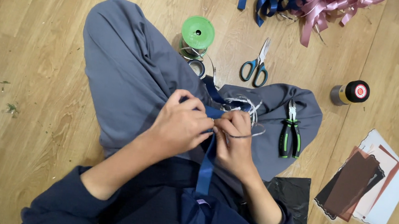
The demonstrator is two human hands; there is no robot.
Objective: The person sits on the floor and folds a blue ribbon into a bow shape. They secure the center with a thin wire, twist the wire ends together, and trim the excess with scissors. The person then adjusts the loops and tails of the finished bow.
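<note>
A glossy navy ribbon (207, 161) is pinched over the lap by the left hand (182, 125) and right hand (236, 140), both closed; smooth steel scissors (256, 64) lie beyond the ribbon, pliers (290, 130) beside it

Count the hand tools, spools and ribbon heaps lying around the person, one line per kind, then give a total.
Hand tools: 2, the scissors and the pliers
Spools: 2, the green spool and the black-topped spool
Ribbon heaps: 2, the blue ribbon heap and the pink ribbon heap
Total: 6
</note>
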